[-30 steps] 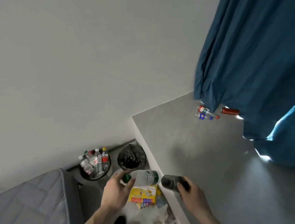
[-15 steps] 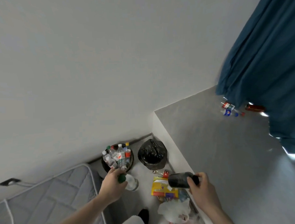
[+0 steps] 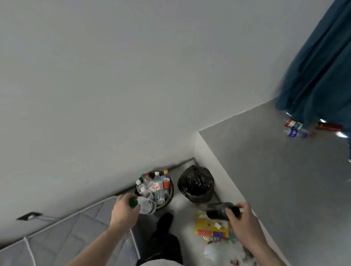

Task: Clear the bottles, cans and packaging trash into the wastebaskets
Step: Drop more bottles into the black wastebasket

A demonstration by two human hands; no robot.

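Note:
My left hand [image 3: 124,212] grips a clear plastic bottle [image 3: 146,205] by its green-capped neck, right at the near rim of a round wastebasket [image 3: 171,193] packed with several upright bottles. My right hand [image 3: 241,220] holds a dark bottle [image 3: 217,211] sideways above the floor, just in front of a second wastebasket lined with a black bag [image 3: 196,184]. A yellow carton [image 3: 212,228] and a white plastic bag [image 3: 226,255] lie on the floor under my right hand. More bottles [image 3: 294,128] and a red can [image 3: 330,126] lie far off on the grey platform by the curtain.
A grey mattress [image 3: 70,238] fills the lower left, with a cable and wall socket [image 3: 28,216] beside it. A raised grey platform [image 3: 283,188] runs along the right. A blue curtain [image 3: 324,66] hangs at the top right. My dark-trousered leg and shoe [image 3: 164,221] stand between the two hands.
The clear bottle in my left hand moved left, from beside the dark bottle to the rim of the full wastebasket. My view swung left and down; the right hand kept the dark bottle.

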